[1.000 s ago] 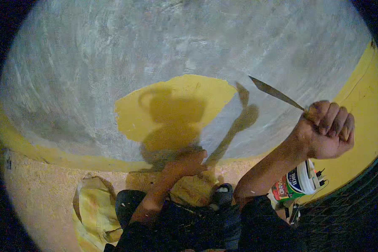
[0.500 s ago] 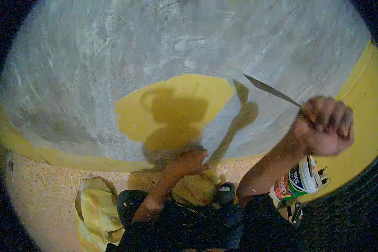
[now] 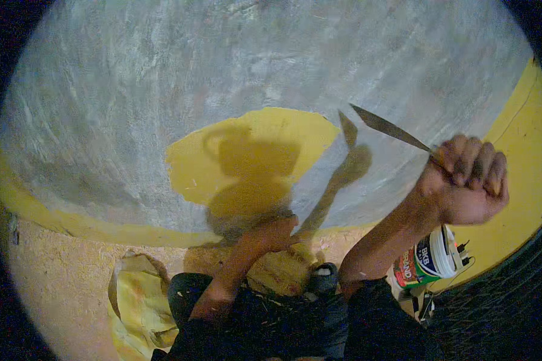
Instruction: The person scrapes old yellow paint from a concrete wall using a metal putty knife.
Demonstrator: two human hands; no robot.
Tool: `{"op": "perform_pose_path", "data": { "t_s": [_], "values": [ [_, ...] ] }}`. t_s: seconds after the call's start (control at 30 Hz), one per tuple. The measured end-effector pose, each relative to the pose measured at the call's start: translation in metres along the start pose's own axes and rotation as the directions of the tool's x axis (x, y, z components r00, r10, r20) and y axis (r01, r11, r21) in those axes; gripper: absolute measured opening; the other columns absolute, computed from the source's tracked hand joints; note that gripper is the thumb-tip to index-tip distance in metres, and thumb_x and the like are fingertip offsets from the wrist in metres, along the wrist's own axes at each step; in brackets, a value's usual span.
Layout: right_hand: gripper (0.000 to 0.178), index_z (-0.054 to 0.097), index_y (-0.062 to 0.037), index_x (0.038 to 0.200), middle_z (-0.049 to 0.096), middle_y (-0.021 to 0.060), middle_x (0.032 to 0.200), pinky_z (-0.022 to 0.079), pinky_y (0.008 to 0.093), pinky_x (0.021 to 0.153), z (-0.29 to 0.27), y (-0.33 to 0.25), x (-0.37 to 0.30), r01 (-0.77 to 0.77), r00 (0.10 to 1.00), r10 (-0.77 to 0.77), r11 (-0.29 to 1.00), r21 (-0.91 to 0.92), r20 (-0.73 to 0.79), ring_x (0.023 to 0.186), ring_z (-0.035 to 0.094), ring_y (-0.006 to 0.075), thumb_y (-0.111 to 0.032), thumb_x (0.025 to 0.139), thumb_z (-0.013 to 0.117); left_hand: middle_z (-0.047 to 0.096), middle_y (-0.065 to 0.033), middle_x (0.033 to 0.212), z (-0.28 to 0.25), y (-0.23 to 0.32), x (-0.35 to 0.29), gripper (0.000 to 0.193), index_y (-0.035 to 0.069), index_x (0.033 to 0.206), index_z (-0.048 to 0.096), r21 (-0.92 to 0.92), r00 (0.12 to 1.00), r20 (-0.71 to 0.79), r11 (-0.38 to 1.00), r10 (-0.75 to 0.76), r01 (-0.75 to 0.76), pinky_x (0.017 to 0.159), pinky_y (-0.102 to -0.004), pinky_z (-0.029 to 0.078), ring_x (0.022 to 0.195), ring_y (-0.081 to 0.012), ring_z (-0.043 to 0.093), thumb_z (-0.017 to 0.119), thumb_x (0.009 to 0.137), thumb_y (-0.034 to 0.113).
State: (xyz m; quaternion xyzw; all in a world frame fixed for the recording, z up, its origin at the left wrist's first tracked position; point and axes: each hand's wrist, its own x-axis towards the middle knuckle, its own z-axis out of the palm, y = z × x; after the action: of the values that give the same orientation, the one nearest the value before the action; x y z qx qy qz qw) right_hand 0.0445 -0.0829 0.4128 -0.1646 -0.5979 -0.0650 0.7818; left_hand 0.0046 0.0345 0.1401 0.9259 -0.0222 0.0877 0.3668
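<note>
My right hand (image 3: 467, 177) is closed in a fist round the handle of a scraper (image 3: 391, 127). Its thin, flat blade points up and left, toward the grey wall (image 3: 271, 66). The blade looks apart from the wall, with a shadow of the tool and fist falling left of it. In the wall's lower middle is a smooth yellow patch (image 3: 265, 129) with an uneven edge, partly under my shadow. My left hand (image 3: 277, 233) is low in front of me, near the wall's foot; its fingers are too dark to make out.
A white paint bucket (image 3: 442, 259) with a coloured label stands at right, below my right wrist, with dark cables (image 3: 464, 259) by its rim. A crumpled yellow sack (image 3: 140, 295) lies on the speckled floor (image 3: 66, 283) at left. Dark netted material (image 3: 494, 301) fills the lower right.
The scraper blade has tilted slightly, and its shadow on the wall has become narrower. My right fist has barely moved. My left hand stays in place.
</note>
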Motion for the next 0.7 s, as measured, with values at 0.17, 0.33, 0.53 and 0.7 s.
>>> {"op": "perform_pose_path", "data": {
  "t_s": [0.17, 0.33, 0.53, 0.7],
  "values": [
    [0.028, 0.039, -0.017, 0.058, 0.034, -0.0019, 0.046, 0.025, 0.0227, 0.032, -0.004, 0.022, 0.002, -0.055, 0.998, 0.055, 0.994, -0.099, -0.009, 0.036, 0.029, 0.0092, -0.033, 0.08, 0.038, 0.057, -0.0217, 0.088, 0.005, -0.011, -0.002, 0.038, 0.0, 0.094, 0.05, -0.023, 0.995, -0.081, 0.997, 0.065, -0.067, 0.077, -0.0448, 0.043, 0.084, -0.0379, 0.055, 0.059, 0.075, 0.032],
    [0.031, 0.033, -0.0144, 0.056, 0.03, -0.0014, 0.044, 0.024, 0.0224, 0.031, -0.001, 0.022, -0.006, -0.016, 0.999, 0.016, 1.0, 0.014, -0.038, 0.034, 0.026, 0.0101, -0.028, 0.083, 0.034, 0.057, -0.0224, 0.09, -0.004, 0.002, 0.003, 0.037, 0.0, 0.092, 0.051, 0.008, 0.998, -0.011, 0.998, 0.068, -0.068, 0.076, -0.0451, 0.043, 0.085, -0.0376, 0.055, 0.059, 0.075, 0.031],
    [0.033, 0.032, -0.0125, 0.055, 0.028, -0.0006, 0.042, 0.024, 0.0243, 0.03, -0.004, -0.002, 0.0, 0.04, 0.999, -0.038, 0.982, 0.182, -0.016, 0.032, 0.022, 0.0103, -0.028, 0.084, 0.033, 0.057, -0.0225, 0.089, 0.002, 0.0, 0.001, 0.036, 0.0, 0.091, 0.052, 0.0, 0.998, -0.05, 0.999, 0.044, -0.044, 0.077, -0.0449, 0.043, 0.085, -0.0379, 0.055, 0.057, 0.075, 0.031],
    [0.025, 0.036, -0.0142, 0.053, 0.03, -0.0021, 0.044, 0.024, 0.0237, 0.034, -0.006, 0.015, -0.002, -0.08, 0.996, 0.079, 0.997, -0.006, -0.044, 0.035, 0.027, 0.0094, -0.021, 0.078, 0.038, 0.056, -0.0226, 0.088, 0.007, -0.008, -0.001, 0.037, -0.001, 0.094, 0.05, 0.027, 0.997, -0.066, 0.998, 0.051, -0.05, 0.076, -0.0452, 0.043, 0.085, -0.0377, 0.055, 0.056, 0.076, 0.031]
  ]
}}
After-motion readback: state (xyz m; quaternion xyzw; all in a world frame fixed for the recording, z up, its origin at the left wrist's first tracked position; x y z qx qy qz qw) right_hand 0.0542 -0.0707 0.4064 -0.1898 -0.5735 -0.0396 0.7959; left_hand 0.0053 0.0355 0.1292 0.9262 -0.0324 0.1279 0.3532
